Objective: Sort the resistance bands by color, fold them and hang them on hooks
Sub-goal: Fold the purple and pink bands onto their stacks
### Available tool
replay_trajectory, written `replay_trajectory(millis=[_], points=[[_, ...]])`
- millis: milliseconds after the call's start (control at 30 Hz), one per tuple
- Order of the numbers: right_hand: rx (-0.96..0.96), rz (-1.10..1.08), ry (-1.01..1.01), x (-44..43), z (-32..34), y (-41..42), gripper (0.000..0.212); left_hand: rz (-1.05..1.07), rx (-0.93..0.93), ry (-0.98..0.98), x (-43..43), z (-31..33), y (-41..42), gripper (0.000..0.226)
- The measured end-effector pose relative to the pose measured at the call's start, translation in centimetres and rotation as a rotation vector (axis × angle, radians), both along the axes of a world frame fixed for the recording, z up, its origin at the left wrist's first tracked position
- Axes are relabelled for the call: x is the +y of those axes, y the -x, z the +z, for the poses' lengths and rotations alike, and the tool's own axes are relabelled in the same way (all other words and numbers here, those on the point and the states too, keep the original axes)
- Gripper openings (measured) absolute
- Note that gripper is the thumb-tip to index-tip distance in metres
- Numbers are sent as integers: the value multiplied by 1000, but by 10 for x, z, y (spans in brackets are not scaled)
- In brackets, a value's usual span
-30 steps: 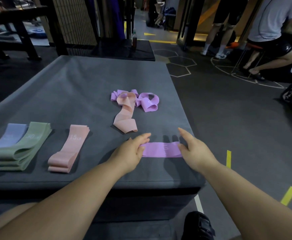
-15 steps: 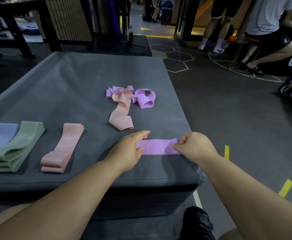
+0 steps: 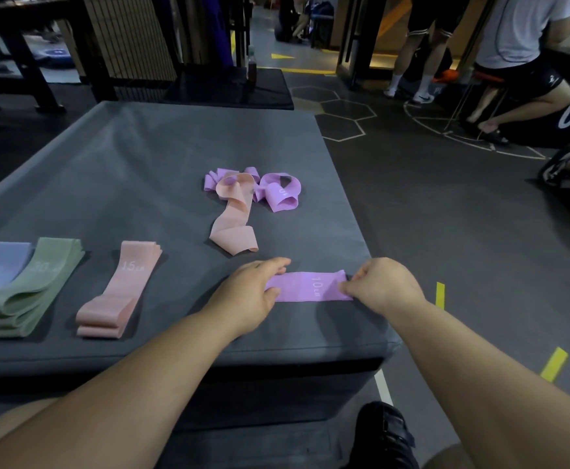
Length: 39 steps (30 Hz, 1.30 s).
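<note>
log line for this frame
state: purple 10 lb band flat on mat | left hand: holds left end | right hand: pinches right end | sorted: blue band, green stack, pink stack | unsorted: loose pink band, loose purple bands

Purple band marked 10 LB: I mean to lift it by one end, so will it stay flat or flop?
The purple band is probably floppy: the loose bands behind it curl and twist. It lies thin and flat on the mat, so likely light. Held only where the right hand pinches it, the rest would likely droop.
</note>
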State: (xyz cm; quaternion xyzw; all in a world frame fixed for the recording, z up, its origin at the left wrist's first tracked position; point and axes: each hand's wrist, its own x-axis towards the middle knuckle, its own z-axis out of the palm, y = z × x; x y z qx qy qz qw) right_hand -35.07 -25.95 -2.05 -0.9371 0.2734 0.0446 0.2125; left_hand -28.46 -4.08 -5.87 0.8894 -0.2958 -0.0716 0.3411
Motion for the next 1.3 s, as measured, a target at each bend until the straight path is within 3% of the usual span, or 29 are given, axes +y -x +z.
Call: replay_trajectory(millis=[200,333,467,633,733,833,1000,1300], points=[[7,6,28,-2,-1,-3,41,116,24,54,5,7,-10,45],[42,-20,-43,-2,0,-5,31,203,57,-30,9,9,-14,36],[26,-23,-102,-1,-1,-6,32,214,76,-127,8,12,-16,41],[-80,-27,-248,-6,0,-7,22,217,104,-184,7,16,-17,35],[-122,-95,-401,-8,0,-7,20,234,89,-171,5,18,-16,9],[-138,-127,-521,-8,0,-8,22,249,62,-158,5,20,-14,21],[-167,-147,-622,-5,6,-8,14,249,99,-123,7,21,-14,21],[-193,-189,-735,-5,12,-11,11,221,320,85,20,27,-11,19]])
